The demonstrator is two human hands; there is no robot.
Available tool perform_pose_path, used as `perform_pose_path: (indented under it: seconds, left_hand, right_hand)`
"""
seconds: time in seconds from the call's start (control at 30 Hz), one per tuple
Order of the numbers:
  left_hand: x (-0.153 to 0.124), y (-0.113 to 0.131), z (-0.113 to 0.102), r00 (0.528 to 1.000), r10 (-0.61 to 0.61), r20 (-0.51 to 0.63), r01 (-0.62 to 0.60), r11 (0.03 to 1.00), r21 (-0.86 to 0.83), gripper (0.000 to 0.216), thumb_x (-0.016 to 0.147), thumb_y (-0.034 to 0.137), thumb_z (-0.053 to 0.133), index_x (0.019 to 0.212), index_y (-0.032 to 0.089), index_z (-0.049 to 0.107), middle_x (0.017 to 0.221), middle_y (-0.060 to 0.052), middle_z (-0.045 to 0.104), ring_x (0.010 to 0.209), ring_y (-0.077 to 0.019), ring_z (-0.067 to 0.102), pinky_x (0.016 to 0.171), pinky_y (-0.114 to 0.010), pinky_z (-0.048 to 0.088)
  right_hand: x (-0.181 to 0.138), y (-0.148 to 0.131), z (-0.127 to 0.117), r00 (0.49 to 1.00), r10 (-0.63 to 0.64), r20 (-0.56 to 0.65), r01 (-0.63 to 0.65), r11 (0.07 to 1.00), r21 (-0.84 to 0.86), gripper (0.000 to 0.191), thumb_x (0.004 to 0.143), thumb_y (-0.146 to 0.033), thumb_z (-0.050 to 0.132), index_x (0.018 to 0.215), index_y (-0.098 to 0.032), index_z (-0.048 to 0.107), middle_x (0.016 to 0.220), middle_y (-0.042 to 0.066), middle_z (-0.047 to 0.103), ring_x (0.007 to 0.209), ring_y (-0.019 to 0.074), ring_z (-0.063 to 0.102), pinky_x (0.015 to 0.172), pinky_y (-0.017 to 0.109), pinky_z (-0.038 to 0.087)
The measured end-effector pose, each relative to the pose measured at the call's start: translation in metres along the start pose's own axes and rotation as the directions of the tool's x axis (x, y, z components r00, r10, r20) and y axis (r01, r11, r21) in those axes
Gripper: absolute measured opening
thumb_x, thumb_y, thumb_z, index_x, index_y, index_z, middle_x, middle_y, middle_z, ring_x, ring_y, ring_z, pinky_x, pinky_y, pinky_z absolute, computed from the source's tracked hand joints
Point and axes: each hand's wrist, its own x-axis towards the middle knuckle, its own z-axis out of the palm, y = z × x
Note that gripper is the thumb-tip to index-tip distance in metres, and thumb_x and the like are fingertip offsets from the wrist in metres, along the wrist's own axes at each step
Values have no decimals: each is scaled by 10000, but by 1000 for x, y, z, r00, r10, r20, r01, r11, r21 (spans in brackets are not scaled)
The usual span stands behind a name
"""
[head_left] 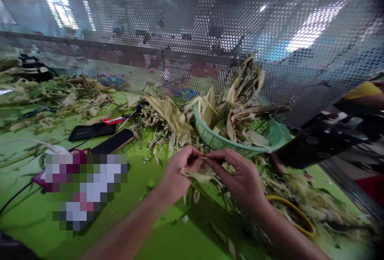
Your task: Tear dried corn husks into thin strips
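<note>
My left hand (pixel 177 172) and my right hand (pixel 240 178) meet over the green table (pixel 144 180), both closed on a pale corn husk (pixel 200 175) held between their fingertips. Strips of the husk hang down below the hands. Just behind them a green plastic basket (pixel 216 140) tilts toward me, full of dry husks (pixel 237 104). More torn husk pieces (pixel 165 126) lie heaped to the basket's left.
Two dark phones (pixel 112 142) and red-handled scissors (pixel 117 120) lie left of the heap. A yellow ring-shaped rim (pixel 297 216) sits under my right forearm. A perforated metal screen (pixel 192 32) walls the back. A dark machine part (pixel 318 140) juts in at right.
</note>
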Motion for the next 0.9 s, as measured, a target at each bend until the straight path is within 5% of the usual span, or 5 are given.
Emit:
perform_pose_path:
  seconds: [0.3, 0.53, 0.9]
  left_hand:
    - [4, -7, 2, 990, -138, -20, 135, 983, -121, 361, 772, 485, 670, 825, 145, 563, 760, -18, 556, 667, -116, 493, 607, -258, 365]
    - [4, -4, 1, 987, -153, -36, 153, 988, -17, 219, 777, 379, 665, 782, 176, 584, 727, -9, 542, 657, -125, 442, 620, -279, 306]
    - [0, 4, 0, 985, -171, 26, 173, 979, -105, 316, 768, 445, 681, 860, 160, 582, 813, -26, 566, 726, -130, 475, 687, -282, 348]
  right_hand:
    - [-2, 1, 3, 999, -48, -23, 46, 997, -62, 51, 872, -197, 626, 880, -218, 672, 829, 10, 690, 786, 165, 644, 711, 279, 492]
    - [-1, 1, 2, 997, -83, -10, 82, 994, -66, 80, 891, -196, 601, 912, -228, 671, 845, 22, 696, 801, 178, 648, 714, 299, 501]
    - [-1, 2, -1, 990, -144, -6, 142, 985, -97, 103, 881, -163, 614, 920, -231, 681, 847, 16, 700, 799, 165, 646, 720, 282, 499]
